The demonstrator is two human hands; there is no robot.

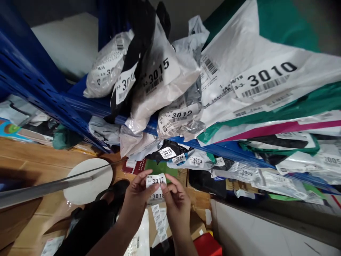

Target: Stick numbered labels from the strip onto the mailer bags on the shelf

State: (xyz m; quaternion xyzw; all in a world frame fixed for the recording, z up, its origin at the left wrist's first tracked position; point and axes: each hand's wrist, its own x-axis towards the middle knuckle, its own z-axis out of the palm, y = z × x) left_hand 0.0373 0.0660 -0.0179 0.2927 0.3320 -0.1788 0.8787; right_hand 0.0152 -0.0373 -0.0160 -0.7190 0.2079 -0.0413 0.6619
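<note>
The left hand (136, 191) and the right hand (176, 200) each pinch, thumb against fingers, one side of a white barcode label strip (156, 181) showing 3017 and 3018; more labels (160, 224) show below, between the forearms; ahead, a blue metal shelf (234, 153) bears a mailing bag marked 3015 (167, 82) and a larger bag marked 3010 (269, 58); a white disc (84, 190) stands over the wooden floor (34, 156).
</note>
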